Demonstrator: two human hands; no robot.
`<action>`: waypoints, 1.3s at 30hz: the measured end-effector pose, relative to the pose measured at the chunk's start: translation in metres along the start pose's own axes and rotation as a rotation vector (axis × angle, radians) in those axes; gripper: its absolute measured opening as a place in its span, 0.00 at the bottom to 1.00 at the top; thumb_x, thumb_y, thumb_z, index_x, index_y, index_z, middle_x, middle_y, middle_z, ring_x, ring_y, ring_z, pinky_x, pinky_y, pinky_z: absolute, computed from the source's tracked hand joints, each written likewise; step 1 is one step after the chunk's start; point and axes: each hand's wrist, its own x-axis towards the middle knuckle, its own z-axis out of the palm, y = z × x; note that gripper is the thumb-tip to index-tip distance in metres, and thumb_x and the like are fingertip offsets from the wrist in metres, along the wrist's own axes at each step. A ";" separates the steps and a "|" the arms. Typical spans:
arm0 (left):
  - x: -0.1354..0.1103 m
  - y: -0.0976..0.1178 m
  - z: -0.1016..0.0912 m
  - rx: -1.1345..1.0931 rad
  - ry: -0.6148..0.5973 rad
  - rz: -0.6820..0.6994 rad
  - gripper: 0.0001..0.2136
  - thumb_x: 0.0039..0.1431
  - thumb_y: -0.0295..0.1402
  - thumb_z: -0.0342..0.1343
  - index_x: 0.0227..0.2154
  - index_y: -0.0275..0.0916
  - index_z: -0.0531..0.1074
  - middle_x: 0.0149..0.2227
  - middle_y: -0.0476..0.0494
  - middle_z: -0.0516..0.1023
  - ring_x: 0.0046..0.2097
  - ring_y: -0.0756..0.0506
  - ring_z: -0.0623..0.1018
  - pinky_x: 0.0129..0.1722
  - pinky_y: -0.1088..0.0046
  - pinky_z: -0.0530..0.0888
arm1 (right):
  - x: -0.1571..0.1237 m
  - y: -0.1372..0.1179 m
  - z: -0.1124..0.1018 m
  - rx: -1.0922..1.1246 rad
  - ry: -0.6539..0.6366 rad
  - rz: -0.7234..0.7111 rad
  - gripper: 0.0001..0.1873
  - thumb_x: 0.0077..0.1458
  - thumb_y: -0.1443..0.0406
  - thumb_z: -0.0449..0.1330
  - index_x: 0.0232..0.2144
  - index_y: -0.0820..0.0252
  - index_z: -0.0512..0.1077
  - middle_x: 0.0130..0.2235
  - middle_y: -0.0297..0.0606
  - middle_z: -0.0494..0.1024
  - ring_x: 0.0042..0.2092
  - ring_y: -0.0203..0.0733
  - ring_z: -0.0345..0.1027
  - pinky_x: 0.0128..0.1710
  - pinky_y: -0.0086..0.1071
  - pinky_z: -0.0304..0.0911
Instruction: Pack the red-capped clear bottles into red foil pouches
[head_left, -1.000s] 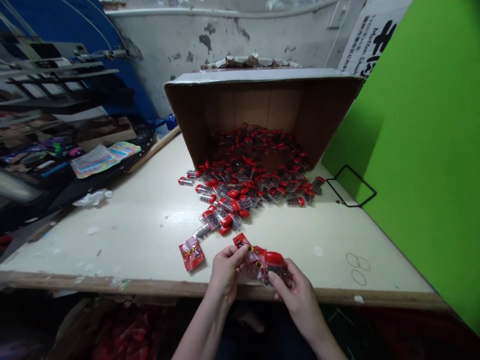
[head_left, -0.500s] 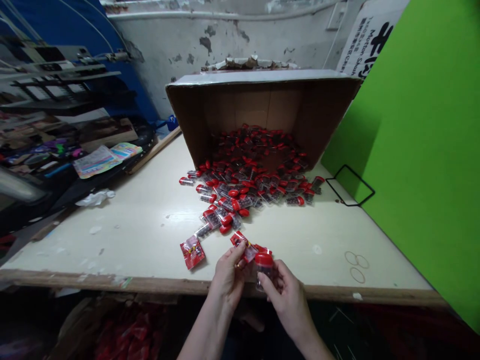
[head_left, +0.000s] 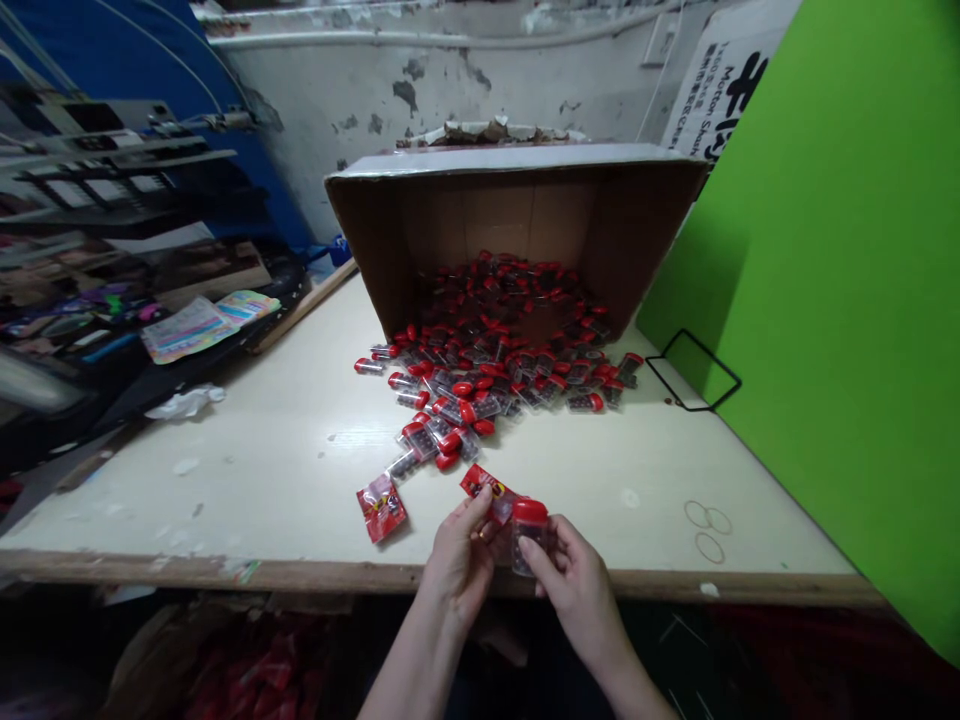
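Near the table's front edge, my left hand (head_left: 463,545) pinches a small red printed packet (head_left: 480,482) between thumb and fingers. Just right of it, my right hand (head_left: 566,560) grips a small clear jar (head_left: 529,540) with a red cap and dark contents, held upright. The jar's cap is close to the packet; whether they touch I cannot tell. Another red packet (head_left: 381,508) lies flat on the table to the left. Beyond my hands, a heap of similar red-capped jars (head_left: 480,370) spills out of a cardboard box (head_left: 525,160) lying on its side.
A bright green panel (head_left: 825,300) stands along the right side, with a black wire frame (head_left: 694,370) against it. Rubber bands (head_left: 709,530) lie at front right. Crumpled white paper (head_left: 186,402) and a cluttered black shelf (head_left: 142,345) are at the left.
The view has shifted slightly. The jar in my right hand has moved a little, and red material behind its cap is less visible. Both hands keep their holds.
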 end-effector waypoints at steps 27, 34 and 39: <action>-0.013 0.002 -0.003 0.352 -0.394 -0.024 0.13 0.56 0.35 0.55 0.39 0.32 0.77 0.34 0.37 0.80 0.34 0.47 0.76 0.37 0.72 0.68 | 0.003 -0.008 -0.008 0.128 -0.205 0.056 0.15 0.57 0.56 0.55 0.39 0.61 0.73 0.28 0.33 0.70 0.24 0.31 0.56 0.20 0.23 0.55; -0.007 -0.001 -0.009 0.421 -0.298 0.081 0.13 0.52 0.34 0.59 0.39 0.33 0.77 0.35 0.37 0.81 0.37 0.45 0.77 0.44 0.70 0.68 | 0.004 -0.014 -0.009 -0.336 -0.024 -0.184 0.08 0.55 0.62 0.56 0.32 0.60 0.73 0.28 0.35 0.71 0.28 0.37 0.62 0.28 0.28 0.58; -0.014 -0.003 -0.006 0.375 -0.311 0.003 0.14 0.51 0.35 0.59 0.40 0.34 0.77 0.35 0.36 0.81 0.36 0.45 0.77 0.40 0.70 0.69 | 0.004 -0.013 -0.008 -0.098 -0.173 -0.038 0.13 0.57 0.59 0.54 0.37 0.61 0.73 0.28 0.34 0.73 0.26 0.35 0.62 0.22 0.25 0.57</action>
